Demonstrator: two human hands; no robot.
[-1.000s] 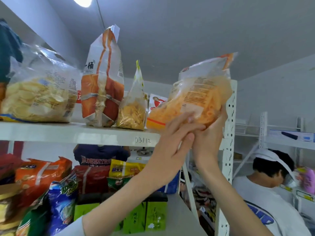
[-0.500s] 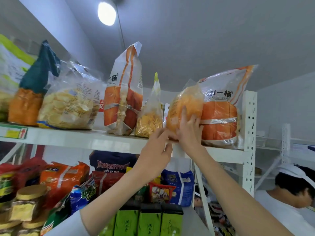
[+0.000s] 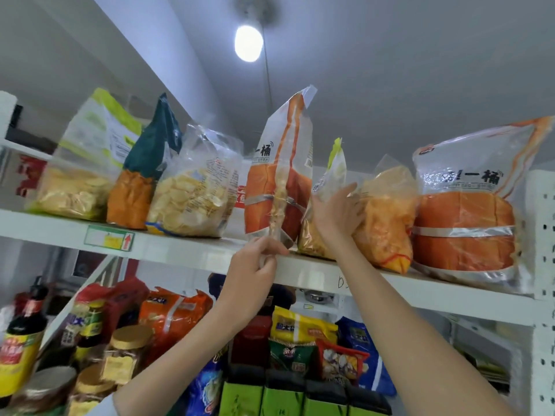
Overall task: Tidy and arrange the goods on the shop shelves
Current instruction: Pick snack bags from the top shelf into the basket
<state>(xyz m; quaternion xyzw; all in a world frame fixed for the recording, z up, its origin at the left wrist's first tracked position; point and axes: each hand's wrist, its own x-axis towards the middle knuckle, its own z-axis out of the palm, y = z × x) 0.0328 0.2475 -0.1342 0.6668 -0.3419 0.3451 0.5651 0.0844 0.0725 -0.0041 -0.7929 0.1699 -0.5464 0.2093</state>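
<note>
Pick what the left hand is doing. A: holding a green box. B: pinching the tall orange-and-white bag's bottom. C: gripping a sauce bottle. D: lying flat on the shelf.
B: the left hand pinches the bottom seam of the tall orange-and-white bag at the front edge of the top shelf.

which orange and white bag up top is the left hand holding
The edge-on orange bag mid-shelf: the left hand pinches its bottom seam. The other orange bag faces front at the right end.
</note>
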